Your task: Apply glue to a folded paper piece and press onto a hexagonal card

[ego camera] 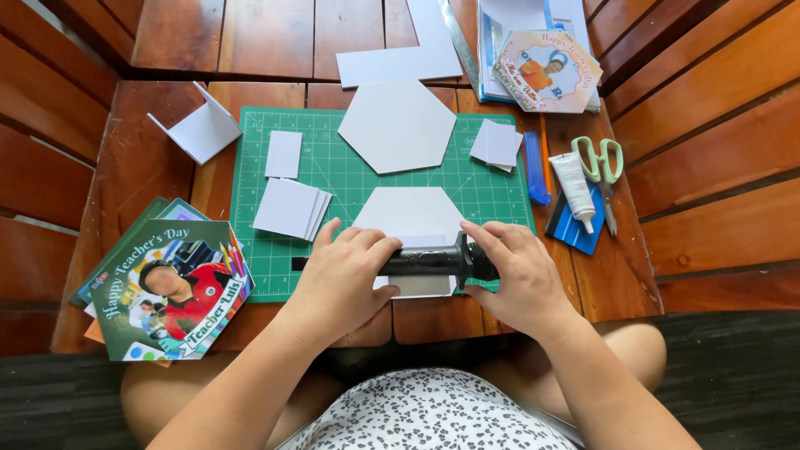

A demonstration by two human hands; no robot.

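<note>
Pressing down, the left hand and right hand both close around a black roller lying across a white hexagon card on the green cutting mat; rigid, seemingly light, best held at both ends

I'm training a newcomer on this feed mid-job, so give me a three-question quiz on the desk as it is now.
1. True or false: both hands rest on the black roller tool.
2. Which lies right of the green cutting mat? A) scissors B) stapler C) tape roll
3. What shape is the large white card at the mat's top edge?

Key: 1 true: left hand and right hand both grip it. 2 A: green-handled scissors. 3 a hexagon.
</note>
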